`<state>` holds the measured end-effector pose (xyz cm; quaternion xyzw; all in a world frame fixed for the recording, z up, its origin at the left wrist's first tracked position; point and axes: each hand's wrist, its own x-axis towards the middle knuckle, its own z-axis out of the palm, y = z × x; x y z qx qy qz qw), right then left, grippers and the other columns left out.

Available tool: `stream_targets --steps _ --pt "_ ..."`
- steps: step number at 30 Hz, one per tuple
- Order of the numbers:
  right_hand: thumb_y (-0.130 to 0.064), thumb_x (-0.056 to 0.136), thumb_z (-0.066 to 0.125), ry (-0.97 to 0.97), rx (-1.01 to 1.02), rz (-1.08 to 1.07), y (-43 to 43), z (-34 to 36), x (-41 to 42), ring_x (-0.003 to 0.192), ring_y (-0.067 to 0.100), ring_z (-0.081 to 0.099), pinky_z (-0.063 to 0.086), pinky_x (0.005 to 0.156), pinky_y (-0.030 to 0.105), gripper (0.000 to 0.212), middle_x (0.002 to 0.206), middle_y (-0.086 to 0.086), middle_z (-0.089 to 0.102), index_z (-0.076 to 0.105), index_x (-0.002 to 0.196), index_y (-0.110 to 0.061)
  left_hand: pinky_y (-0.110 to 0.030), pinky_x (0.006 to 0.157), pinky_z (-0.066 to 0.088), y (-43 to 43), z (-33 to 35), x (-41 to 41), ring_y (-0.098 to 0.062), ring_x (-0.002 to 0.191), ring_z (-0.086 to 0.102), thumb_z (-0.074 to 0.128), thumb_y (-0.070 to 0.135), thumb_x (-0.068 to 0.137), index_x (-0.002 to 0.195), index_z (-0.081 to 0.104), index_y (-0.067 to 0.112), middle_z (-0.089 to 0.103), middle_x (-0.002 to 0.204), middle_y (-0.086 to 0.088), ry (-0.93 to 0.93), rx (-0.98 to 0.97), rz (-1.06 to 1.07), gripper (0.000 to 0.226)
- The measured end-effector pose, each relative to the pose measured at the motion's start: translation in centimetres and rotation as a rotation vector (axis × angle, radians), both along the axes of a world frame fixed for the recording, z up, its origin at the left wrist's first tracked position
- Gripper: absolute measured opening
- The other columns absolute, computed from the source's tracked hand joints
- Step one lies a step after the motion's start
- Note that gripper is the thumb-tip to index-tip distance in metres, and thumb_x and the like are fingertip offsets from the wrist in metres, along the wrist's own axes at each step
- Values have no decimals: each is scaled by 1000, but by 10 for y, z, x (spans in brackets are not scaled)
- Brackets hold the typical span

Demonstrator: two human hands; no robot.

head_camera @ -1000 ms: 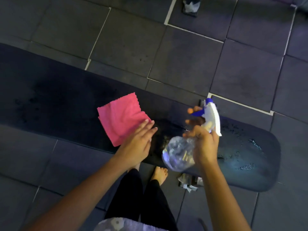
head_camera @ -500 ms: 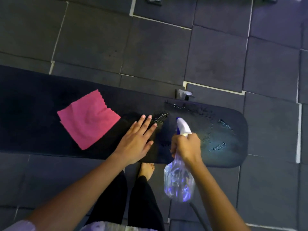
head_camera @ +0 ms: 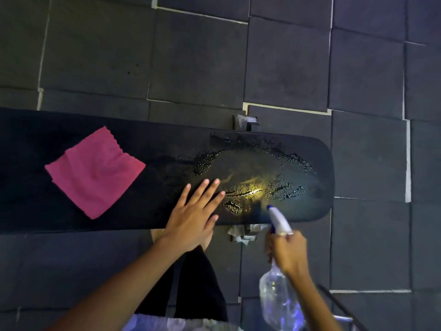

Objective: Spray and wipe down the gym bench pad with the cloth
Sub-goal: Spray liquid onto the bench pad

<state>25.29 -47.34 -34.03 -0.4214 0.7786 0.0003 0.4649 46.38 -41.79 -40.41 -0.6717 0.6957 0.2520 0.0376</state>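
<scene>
The black gym bench pad (head_camera: 167, 149) runs across the view, its rounded right end wet with droplets and a bright glare. A pink cloth (head_camera: 95, 170) lies flat on the pad at the left, untouched. My left hand (head_camera: 194, 216) rests flat on the pad's near edge, fingers straight and spread, right of the cloth. My right hand (head_camera: 287, 252) grips the neck of a clear spray bottle (head_camera: 278, 302) just in front of the pad. The bottle's white and blue nozzle points at the wet patch.
Dark rubber floor tiles (head_camera: 191, 56) with pale seams surround the bench. Bench frame parts wrapped in pale material show at the far edge (head_camera: 245, 121) and near edge (head_camera: 243, 234). My legs in black trousers (head_camera: 191, 283) stand close to the bench.
My right hand has pulled the spray bottle back toward me and to the right, off the pad. More droplets cover the pad's right end. My left hand stays flat on the pad.
</scene>
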Motion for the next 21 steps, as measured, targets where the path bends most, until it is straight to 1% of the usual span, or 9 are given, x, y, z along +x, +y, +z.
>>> stream_targets --steps 3,5,7,10,13,15,17,18,21 --pt "-17 51 51 -112 74 122 36 -11 40 40 20 51 47 41 39 20 43 2 53 61 59 -2 -49 114 24 20 3 19 -19 146 19 35 39 90 147 34 27 18 160 2 -16 -13 86 58" --pt "-18 48 49 -175 85 130 47 -16 65 39 20 47 46 42 38 22 39 -1 49 61 57 -2 -49 112 29 31 7 35 -21 144 25 34 39 89 145 37 26 23 158 0 -36 -2 126 57" --pt "-18 46 51 -221 77 150 53 -17 85 40 19 46 43 42 35 19 40 -2 49 57 58 -4 -49 109 34 39 9 49 -24 142 29 34 39 89 143 42 23 28 156 -2 -35 3 169 56" --pt "-16 47 54 -246 81 241 62 -14 100 44 24 48 42 42 35 15 45 0 50 50 60 -10 -49 106 39 52 13 65 -26 140 32 35 37 89 140 46 19 32 155 -5 -15 2 218 56" --pt "-13 52 54 -256 35 212 64 -6 96 44 23 48 45 43 43 12 48 2 53 52 64 -12 -48 106 39 60 17 70 -28 140 33 34 36 89 139 48 16 32 154 -6 20 6 266 55" --pt "-14 53 52 -305 -2 197 59 3 92 47 18 45 44 45 44 18 51 -1 53 55 69 -22 -47 105 37 63 19 69 -29 139 35 35 36 89 137 50 13 35 153 -8 47 1 301 55" --pt "-15 52 52 -360 -62 223 53 16 94 50 15 45 44 48 41 30 57 -2 54 59 78 -28 -46 106 36 65 20 69 -30 138 36 36 36 89 134 53 11 38 151 -10 88 -8 322 54" --pt "-14 51 53 -396 -99 220 50 22 99 52 14 46 44 49 37 36 60 -3 56 62 83 -28 -46 107 37 64 20 70 -31 137 37 36 35 89 133 54 10 40 149 -11 118 -19 332 54" --pt "-3 54 55 -497 -233 206 38 42 117 53 9 49 43 52 22 48 66 -8 57 65 98 -20 -44 110 36 61 20 79 -29 135 42 37 34 90 133 54 11 46 145 -11 208 -58 389 51"
